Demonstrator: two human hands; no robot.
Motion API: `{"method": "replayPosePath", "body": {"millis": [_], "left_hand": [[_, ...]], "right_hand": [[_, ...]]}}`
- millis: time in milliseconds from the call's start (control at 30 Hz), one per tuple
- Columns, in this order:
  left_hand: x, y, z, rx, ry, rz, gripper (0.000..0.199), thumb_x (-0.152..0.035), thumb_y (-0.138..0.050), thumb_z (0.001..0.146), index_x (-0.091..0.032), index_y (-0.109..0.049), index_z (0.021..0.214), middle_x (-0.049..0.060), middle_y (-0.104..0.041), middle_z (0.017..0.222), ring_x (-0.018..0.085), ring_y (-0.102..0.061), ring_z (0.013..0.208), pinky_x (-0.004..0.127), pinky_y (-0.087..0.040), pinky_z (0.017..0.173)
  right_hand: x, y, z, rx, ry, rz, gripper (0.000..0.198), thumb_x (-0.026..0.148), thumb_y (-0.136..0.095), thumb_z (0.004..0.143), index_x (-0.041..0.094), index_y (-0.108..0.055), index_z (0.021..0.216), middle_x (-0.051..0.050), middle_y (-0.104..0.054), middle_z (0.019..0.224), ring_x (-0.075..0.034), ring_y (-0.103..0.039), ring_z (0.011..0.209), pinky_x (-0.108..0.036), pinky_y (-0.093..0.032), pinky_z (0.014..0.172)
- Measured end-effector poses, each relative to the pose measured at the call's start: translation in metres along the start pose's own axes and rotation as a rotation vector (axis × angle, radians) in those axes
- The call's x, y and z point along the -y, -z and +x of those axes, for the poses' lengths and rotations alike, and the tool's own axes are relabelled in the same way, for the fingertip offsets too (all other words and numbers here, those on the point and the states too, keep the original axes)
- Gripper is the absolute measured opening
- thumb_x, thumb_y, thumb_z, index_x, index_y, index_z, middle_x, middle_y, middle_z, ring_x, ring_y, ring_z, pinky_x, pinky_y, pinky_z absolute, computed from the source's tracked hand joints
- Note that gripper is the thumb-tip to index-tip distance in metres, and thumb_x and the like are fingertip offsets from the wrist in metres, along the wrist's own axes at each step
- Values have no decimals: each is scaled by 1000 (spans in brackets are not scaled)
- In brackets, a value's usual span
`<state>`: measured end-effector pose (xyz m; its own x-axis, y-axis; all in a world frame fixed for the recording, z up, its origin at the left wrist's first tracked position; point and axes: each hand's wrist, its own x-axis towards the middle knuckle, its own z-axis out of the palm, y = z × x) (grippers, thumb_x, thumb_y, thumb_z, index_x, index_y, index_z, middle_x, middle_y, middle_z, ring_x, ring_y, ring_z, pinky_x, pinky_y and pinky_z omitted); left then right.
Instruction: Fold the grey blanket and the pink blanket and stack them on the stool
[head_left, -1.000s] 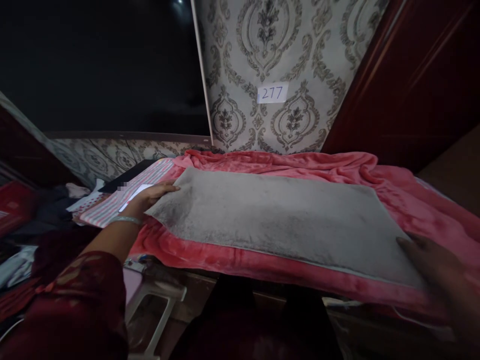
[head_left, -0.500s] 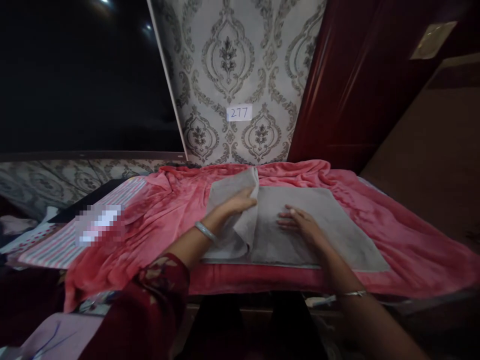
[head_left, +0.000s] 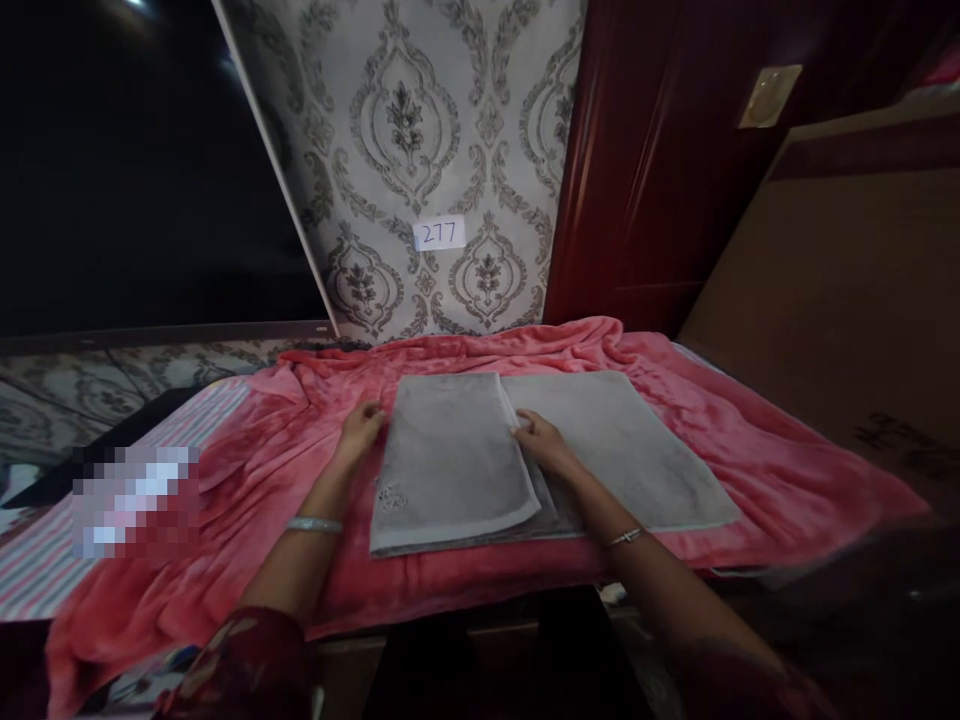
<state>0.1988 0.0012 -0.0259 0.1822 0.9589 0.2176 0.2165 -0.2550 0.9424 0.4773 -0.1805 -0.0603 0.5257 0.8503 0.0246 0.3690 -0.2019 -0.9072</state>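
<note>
A grey towel (head_left: 457,450) lies flat on a pink blanket, its left part folded over toward the right. A pale border runs along the flap's right and front edges, and a small lacy pattern shows at its near left corner. My right hand (head_left: 546,442) is at the flap's right edge, thumb and fingers closed on the cloth there. Just beyond the fold on the left, my left hand (head_left: 360,432) hovers low over the blanket with loosely curled fingers. It holds nothing.
The rumpled pink blanket (head_left: 780,470) covers the table to its front edge. Striped cloth (head_left: 45,575) shows at the left. Behind stand a dark screen (head_left: 150,180), a patterned wall (head_left: 409,170) with a "277" label (head_left: 439,233), and a large cardboard box (head_left: 847,290) at right.
The raised left part of the towel now lies flat across the middle. My left hand has let it go and moved left; my right hand has come to the flap's edge. The view has shifted right.
</note>
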Motion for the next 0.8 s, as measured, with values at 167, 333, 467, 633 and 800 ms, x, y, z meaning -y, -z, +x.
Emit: {"method": "replayPosePath", "body": {"millis": [167, 333, 467, 633, 800], "left_hand": [[41, -4, -11, -23, 42, -67, 55, -55, -69, 61, -15, -69, 99, 2, -68, 74, 18, -61, 67, 29, -46, 62], [42, -2, -17, 110, -26, -82, 67, -53, -76, 60, -15, -69, 114, 1, -67, 80, 18, -62, 71, 28, -46, 64], [34, 2, -25, 171, 15, -162, 77, -53, -80, 61, -16, -62, 126, 0, -65, 79, 16, -61, 70, 26, -45, 62], [28, 2, -34, 245, 74, -221, 87, -53, -83, 61, -17, -55, 135, -1, -62, 83, 13, -58, 68, 23, -42, 59], [25, 3, -37, 291, 95, -211, 90, -51, -86, 59, -15, -56, 135, 0, -61, 83, 14, -59, 69, 22, -42, 58]], "right_hand": [[-6, -18, 1, -5, 193, -174, 59, 22, -68, 76, 22, -65, 135, -9, -70, 128, -28, -64, 118, -38, -48, 103], [-26, -17, -3, -45, 254, -49, 47, 22, -60, 79, 21, -69, 125, -6, -71, 126, -25, -63, 120, -41, -47, 109], [-29, -14, -4, -53, 222, -43, 50, 25, -61, 78, 21, -69, 127, -6, -71, 128, -26, -63, 120, -43, -46, 110], [-22, -11, -4, -46, 228, -30, 53, 24, -61, 78, 23, -68, 131, -5, -67, 136, -25, -57, 131, -44, -39, 117], [-24, -6, -4, -78, 182, 30, 54, 21, -58, 76, 21, -69, 129, -4, -69, 133, -24, -60, 127, -43, -40, 117]]}}
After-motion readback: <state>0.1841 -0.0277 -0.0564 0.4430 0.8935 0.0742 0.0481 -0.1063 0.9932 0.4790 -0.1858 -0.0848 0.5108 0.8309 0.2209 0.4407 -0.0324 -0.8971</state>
